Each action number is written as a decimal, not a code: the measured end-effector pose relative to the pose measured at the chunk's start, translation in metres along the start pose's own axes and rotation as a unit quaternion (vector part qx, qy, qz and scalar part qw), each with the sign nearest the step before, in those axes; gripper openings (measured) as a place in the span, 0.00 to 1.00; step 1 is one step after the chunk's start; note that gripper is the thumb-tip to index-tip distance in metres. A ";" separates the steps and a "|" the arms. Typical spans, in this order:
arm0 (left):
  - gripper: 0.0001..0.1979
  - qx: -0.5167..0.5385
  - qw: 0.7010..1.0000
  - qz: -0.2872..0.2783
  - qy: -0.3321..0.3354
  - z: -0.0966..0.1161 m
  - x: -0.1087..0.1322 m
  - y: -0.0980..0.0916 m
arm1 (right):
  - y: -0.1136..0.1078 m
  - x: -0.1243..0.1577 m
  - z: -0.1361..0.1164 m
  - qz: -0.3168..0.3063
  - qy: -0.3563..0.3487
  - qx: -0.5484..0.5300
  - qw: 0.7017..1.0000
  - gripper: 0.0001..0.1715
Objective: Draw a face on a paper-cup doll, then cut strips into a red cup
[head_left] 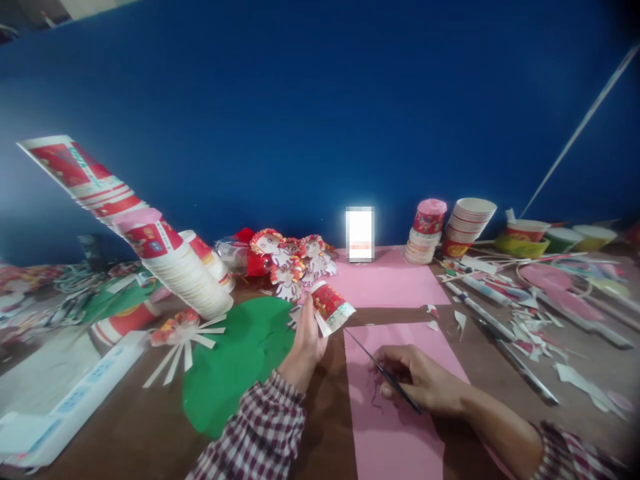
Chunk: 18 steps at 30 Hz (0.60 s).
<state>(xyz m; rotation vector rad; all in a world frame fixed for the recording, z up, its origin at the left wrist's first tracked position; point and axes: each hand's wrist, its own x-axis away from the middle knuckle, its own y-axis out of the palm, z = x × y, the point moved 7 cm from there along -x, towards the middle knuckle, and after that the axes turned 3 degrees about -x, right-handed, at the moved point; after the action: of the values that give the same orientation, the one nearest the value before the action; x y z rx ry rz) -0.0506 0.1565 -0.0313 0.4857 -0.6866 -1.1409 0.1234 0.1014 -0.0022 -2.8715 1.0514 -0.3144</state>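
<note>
My left hand [306,341] is closed around a cut red-and-white paper cup [333,301], held tilted above the table's middle. My right hand [425,380] grips a slim, dark, pen-like tool [395,385], its thin tip pointing up and left toward the cup. Its exact kind is hard to make out. Below that hand lies a pink paper sheet [395,443] with dark line marks near the fingers. Just behind my left hand, several lion-like paper figures [287,263] with orange-red frills are bunched together.
A green disc [235,367] lies left of my left hand, beside a cup cut into strips [187,333]. A tall leaning cup stack [180,267] rises at left. Other cups [467,223] stand at back right. Paper scraps [530,333] and pens litter the right. A blue wall [320,120] closes the back.
</note>
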 end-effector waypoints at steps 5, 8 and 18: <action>0.15 0.013 0.999 0.030 0.002 0.003 0.003 -0.001 | -0.001 0.000 -0.004 0.018 -0.004 0.011 1.000 0.13; 0.17 0.011 1.000 0.017 0.005 0.005 0.006 0.003 | -0.001 0.000 -0.003 0.019 -0.003 0.028 0.999 0.12; 0.18 -0.012 1.000 -0.005 -0.021 0.005 0.011 0.005 | 0.006 0.002 -0.002 -0.014 0.001 0.062 0.998 0.17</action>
<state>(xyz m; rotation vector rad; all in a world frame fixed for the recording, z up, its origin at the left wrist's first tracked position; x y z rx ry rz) -0.0481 0.1479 -0.0211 0.4455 -0.7058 -1.1696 0.1211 0.0957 -0.0008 -2.7774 0.9570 -0.3703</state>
